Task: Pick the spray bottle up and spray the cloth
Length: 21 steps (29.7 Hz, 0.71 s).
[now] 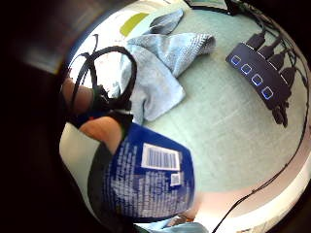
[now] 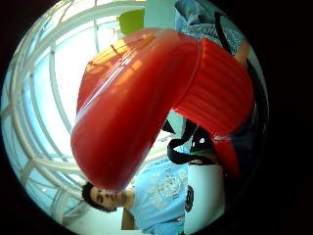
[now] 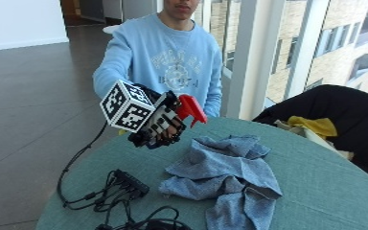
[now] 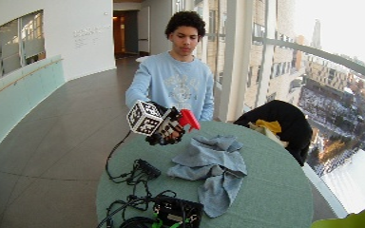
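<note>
My gloved right hand (image 3: pixel 162 125) grips a spray bottle above the round green table (image 3: pixel 311 191), lifted clear of it. The bottle's red spray head (image 3: pixel 192 109) sticks out past the fingers and points toward the blue-grey cloth (image 3: pixel 225 177), which lies crumpled on the table below and beside the hand. The red spray head (image 2: pixel 142 98) fills the thumb side palm view. The bottle's blue label with a barcode (image 1: pixel 153 177) sits close to the palm in the little finger side view, with the cloth (image 1: pixel 160 73) on the table beyond it.
A black hub with cables (image 3: pixel 128 184) lies on the table near the hand's side; it shows with blue lights (image 1: pixel 260 73) in the palm view. More black gear (image 4: pixel 176 211) sits at the table's near edge. A chair with dark and yellow clothing (image 3: pixel 327 120) stands beside the table.
</note>
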Available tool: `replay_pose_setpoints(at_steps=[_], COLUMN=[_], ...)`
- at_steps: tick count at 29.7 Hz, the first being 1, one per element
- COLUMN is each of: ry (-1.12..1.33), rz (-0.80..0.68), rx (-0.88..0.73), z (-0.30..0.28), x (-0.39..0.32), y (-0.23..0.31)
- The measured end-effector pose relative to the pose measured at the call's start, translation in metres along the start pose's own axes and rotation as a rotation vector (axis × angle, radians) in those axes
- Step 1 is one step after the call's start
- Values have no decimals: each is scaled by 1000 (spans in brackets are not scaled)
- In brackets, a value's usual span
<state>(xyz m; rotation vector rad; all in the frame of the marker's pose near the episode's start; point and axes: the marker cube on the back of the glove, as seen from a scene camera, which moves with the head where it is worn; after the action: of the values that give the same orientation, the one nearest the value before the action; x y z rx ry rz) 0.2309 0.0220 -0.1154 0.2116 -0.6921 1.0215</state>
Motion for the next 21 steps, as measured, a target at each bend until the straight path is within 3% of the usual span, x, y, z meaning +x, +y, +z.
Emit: replay_pose_setpoints(at_steps=[21], ry=[32], rz=[15], rx=[-7], z=[6], x=[1], y=[-3])
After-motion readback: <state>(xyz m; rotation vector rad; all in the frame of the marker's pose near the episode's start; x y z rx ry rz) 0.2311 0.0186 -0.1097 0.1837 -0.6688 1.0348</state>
